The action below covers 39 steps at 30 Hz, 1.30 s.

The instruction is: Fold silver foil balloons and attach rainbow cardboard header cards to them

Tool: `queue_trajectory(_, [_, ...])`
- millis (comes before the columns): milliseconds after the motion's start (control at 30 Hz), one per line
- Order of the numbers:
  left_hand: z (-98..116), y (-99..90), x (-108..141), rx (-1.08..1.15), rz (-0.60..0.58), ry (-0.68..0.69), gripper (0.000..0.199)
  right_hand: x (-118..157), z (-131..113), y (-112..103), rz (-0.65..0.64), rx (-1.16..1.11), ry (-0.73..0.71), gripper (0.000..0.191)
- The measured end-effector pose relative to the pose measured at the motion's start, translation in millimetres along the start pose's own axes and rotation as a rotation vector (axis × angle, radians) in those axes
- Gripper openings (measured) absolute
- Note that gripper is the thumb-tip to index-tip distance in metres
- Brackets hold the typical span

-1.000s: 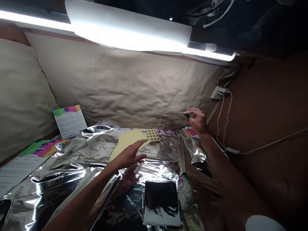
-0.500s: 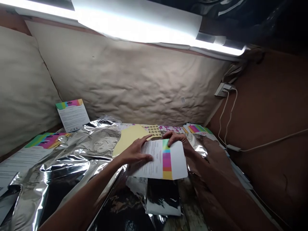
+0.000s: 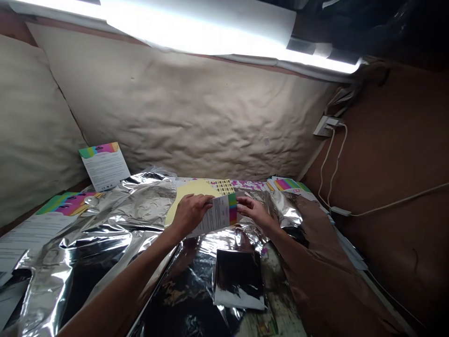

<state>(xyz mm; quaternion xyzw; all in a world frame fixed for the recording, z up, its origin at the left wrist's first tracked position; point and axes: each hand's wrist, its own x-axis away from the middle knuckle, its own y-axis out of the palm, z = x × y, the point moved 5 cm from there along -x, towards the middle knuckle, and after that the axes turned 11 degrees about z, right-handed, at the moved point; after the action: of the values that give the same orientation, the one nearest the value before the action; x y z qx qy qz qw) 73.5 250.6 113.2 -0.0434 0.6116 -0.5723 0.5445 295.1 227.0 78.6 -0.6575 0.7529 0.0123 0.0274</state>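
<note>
A white printed card envelope (image 3: 218, 216) with a rainbow band is tilted up above the foil-covered table. My left hand (image 3: 192, 213) grips its left part, fingers over the top edge. At its right end, my right hand (image 3: 255, 211) has its fingers apart beside the rainbow band; whether the fingertips touch the card is unclear. Below the hands a black, shiny flat packet (image 3: 239, 278) lies on the table. Behind the envelope are a yellow sheet (image 3: 191, 189) and a sheet of small labels (image 3: 224, 186).
Crumpled silver foil (image 3: 119, 215) covers the left side. One envelope (image 3: 105, 168) leans on the back wall, with more envelopes (image 3: 38, 224) at far left and a stack (image 3: 287, 184) at back right. A socket (image 3: 327, 126) with cables is on the right wall.
The envelope has tilted up and moved back, uncovering more of the black packet. My left hand has shifted onto its top edge; my right hand has moved off its face to its right end.
</note>
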Motion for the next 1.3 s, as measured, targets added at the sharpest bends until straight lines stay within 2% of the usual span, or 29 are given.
queue_trajectory(133, [5,-2.0,1,-0.101,0.007,0.082,0.025,0,13,9,-0.047,-0.041,0.018,0.032])
queue_trajectory(300, [9,1.7,2,-0.144,0.000,0.200,0.026,5,36,17,-0.179,-0.165,0.157,0.044])
queue_trajectory(467, [7,6.5,2,-0.175,-0.006,0.237,0.028,15,51,32,-0.249,-0.231,0.252,0.057])
queue_trajectory(533, [9,5.7,3,-0.181,-0.028,0.253,0.030,16,54,38,-0.266,-0.241,0.282,0.055])
queue_trajectory(600, [13,3.7,5,-0.191,-0.035,0.280,0.042,13,53,40,-0.251,-0.255,0.292,0.050])
queue_trajectory(733, [19,10.0,14,-0.222,-0.088,0.321,0.113,4,39,35,-0.241,-0.276,0.308,0.045])
queue_trajectory(800, [19,17.2,18,-0.236,-0.120,0.309,0.133,5,31,33,-0.256,-0.275,0.324,0.044])
queue_trajectory(900, [21,23.2,23,-0.225,-0.122,0.296,0.140,12,25,32,-0.291,-0.274,0.345,0.044])
queue_trajectory(1033, [29,24.4,25,-0.169,-0.171,0.284,0.137,24,23,35,-0.322,-0.256,0.333,0.046])
queue_trajectory(1100, [29,24.9,24,-0.168,-0.207,0.282,0.131,32,19,32,-0.305,-0.178,0.260,0.052])
queue_trajectory(1133, [26,25.4,24,-0.179,-0.221,0.273,0.128,37,16,26,-0.244,-0.099,0.176,0.055])
queue_trajectory(1167, [21,25.9,23,-0.195,-0.233,0.256,0.126,44,10,17,-0.144,0.018,0.057,0.057])
queue_trajectory(1233, [7,27.3,21,-0.223,-0.255,0.208,0.124,70,-7,-2,0.058,0.339,-0.276,0.059])
queue_trajectory(1267, [0,28.2,20,-0.228,-0.270,0.190,0.123,89,-13,-7,0.088,0.524,-0.449,0.063])
queue_trajectory(1300, [-6,29.3,20,-0.225,-0.289,0.181,0.123,109,-16,-6,0.014,0.694,-0.604,0.069])
